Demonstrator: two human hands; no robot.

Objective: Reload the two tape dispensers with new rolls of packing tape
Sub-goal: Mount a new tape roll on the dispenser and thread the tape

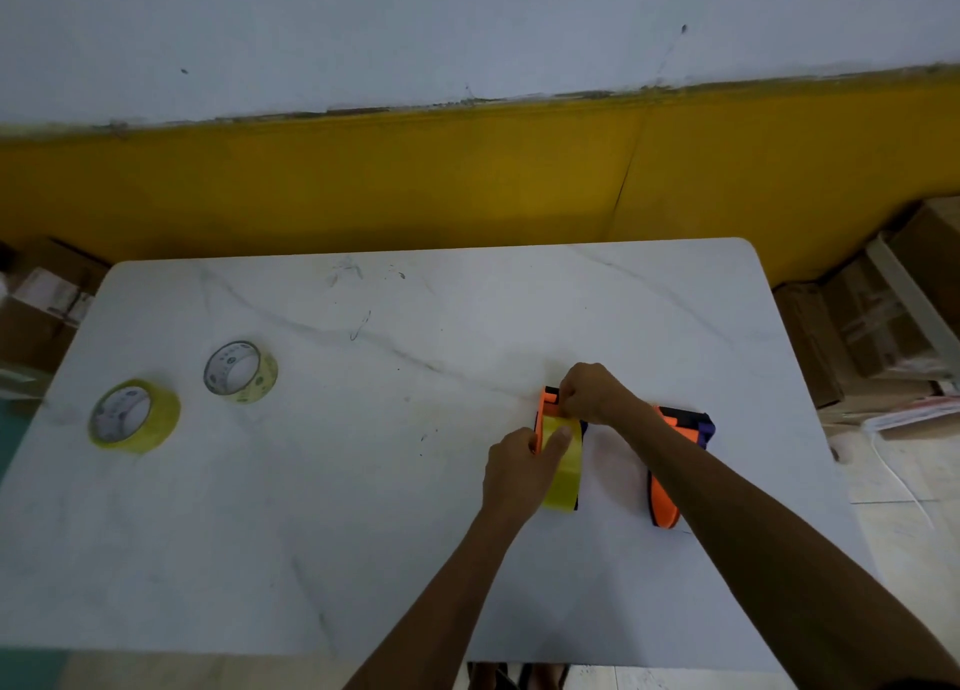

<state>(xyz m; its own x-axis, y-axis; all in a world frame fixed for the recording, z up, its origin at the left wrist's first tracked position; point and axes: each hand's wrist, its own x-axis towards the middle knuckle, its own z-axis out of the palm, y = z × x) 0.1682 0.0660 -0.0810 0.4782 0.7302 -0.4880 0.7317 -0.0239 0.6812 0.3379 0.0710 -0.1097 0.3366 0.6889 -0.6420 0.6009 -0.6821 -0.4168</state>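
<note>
An orange and black tape dispenser (549,403) stands on the white table (363,481), right of centre, with a yellow tape roll (565,473) seated in it. My left hand (514,473) grips the roll's side, thumb on top. My right hand (592,393) pinches the dispenser's front end, fingers closed on it; what lies under them is hidden. A second orange, black and purple dispenser (675,460) lies just to the right, partly under my right forearm. Two loose yellow tape rolls lie flat at the left: one nearer (136,415), one farther (241,372).
The table is pushed toward a yellow and white wall. Cardboard boxes (872,325) are stacked on the floor to the right, and more boxes (41,304) stand at the left. A white cable (898,481) trails on the floor at right.
</note>
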